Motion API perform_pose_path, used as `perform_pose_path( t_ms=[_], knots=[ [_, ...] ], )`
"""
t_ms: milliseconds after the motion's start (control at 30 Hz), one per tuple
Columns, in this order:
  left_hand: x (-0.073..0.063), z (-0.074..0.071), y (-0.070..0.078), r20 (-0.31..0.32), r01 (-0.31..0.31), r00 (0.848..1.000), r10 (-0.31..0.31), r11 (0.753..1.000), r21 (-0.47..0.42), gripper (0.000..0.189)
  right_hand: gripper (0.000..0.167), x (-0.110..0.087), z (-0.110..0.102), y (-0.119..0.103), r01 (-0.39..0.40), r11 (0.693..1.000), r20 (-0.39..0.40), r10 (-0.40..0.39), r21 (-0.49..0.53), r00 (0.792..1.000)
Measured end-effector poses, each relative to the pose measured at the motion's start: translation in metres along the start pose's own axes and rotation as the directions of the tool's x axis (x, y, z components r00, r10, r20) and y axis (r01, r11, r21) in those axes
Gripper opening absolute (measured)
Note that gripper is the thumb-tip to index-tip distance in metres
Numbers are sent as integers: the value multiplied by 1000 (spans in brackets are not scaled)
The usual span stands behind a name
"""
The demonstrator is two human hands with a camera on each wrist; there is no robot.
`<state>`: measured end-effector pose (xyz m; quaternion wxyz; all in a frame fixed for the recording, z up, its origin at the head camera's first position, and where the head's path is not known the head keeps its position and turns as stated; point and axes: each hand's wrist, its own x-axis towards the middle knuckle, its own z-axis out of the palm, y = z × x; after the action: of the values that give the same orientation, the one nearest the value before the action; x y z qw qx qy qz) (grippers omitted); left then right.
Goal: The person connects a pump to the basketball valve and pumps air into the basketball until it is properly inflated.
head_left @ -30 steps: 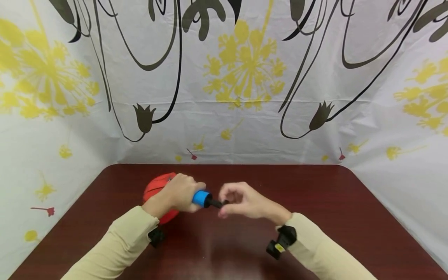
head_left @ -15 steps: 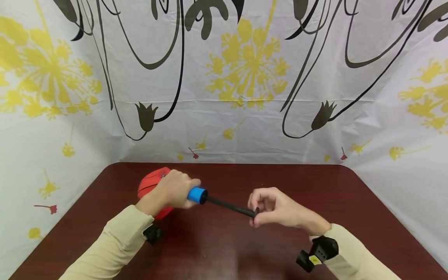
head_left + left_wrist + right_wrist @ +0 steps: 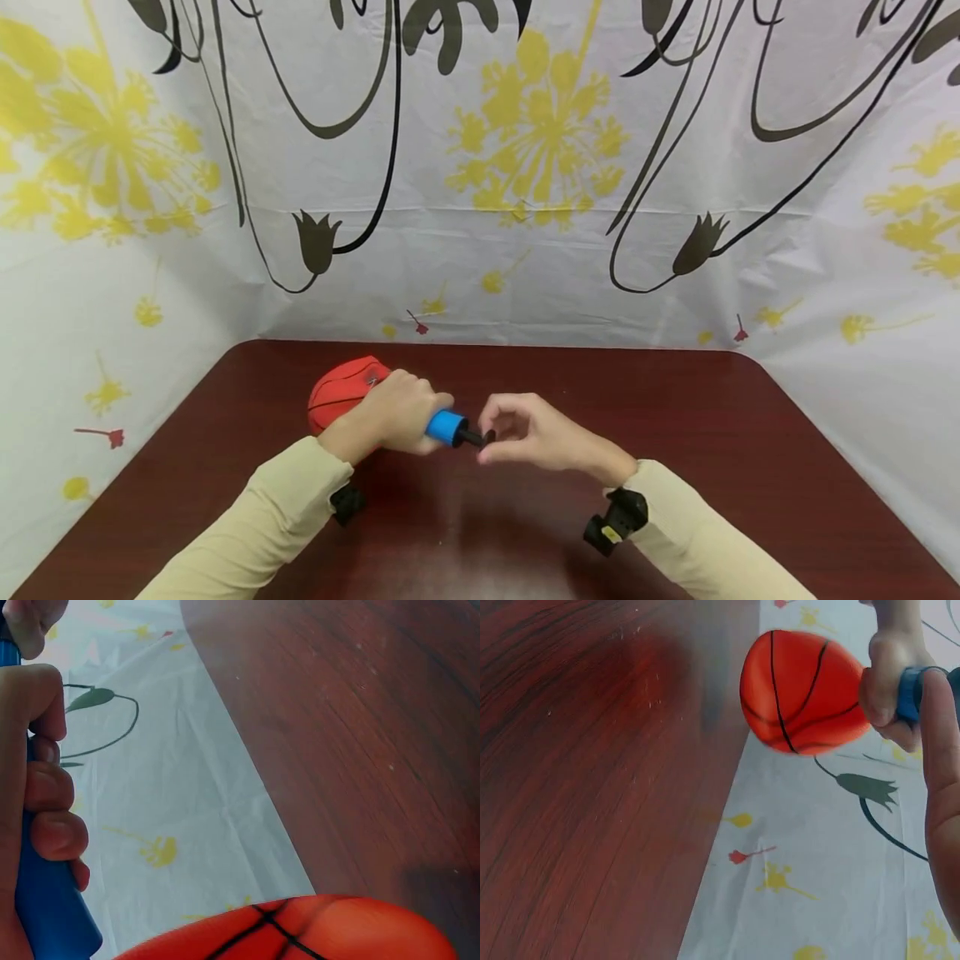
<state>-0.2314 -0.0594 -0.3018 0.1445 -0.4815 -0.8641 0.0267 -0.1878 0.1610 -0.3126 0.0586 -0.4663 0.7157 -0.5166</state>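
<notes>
Blue pump [image 3: 446, 427]: one; sits inside the left fingers and pokes out just past three o'clock.
Left hand [image 3: 401, 412]: curled snug round the blue pump.
Black rod [image 3: 472, 437]: one; sticks a short bit out of the pump, just past three o'clock.
Black handle [image 3: 489, 437]: one; on the far end of the rod, between right thumb and pointer finger.
Right hand [image 3: 536, 433]: pinching the black handle, at three o'clock from the left hand.
Red ball [image 3: 342, 390]: one, with black lines; between nine and ten o'clock from the left hand, partly hidden behind it. Touching or not, hard to tell.
Tan sleeves [image 3: 285, 504]: two, coming in from seven and five o'clock.
Black wrist cameras [image 3: 627, 510]: two, one on each arm.
Dark red table [image 3: 637, 396]: one, below both hands.
</notes>
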Motion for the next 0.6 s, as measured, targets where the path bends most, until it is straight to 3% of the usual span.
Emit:
perform_pose_path(
  t_ms=[100,200,300,433,600],
  knots=[
    [-4,-1,-5,-19,10,1000,-11,999,-35,27,17,-15,-13,-5,-7,995,27,5,98,1000],
    [-12,-3,-11,-15,45,999,-46,998,-40,28,17,-30,-23,-8,-12,966,73,-7,257,997],
    [-14,-4,-15,-23,49,999,-49,999,-13,28,16,-34,-25,-5,5,946,80,-33,323,996],
    [-7,-5,-12,-46,36,998,-35,999,17,28,14,-14,-15,5,67,979,29,-74,191,997],
    [-3,-3,-8,-46,30,998,-30,1000,3,28,14,13,-1,13,48,998,1,-48,29,999]
  ],
)
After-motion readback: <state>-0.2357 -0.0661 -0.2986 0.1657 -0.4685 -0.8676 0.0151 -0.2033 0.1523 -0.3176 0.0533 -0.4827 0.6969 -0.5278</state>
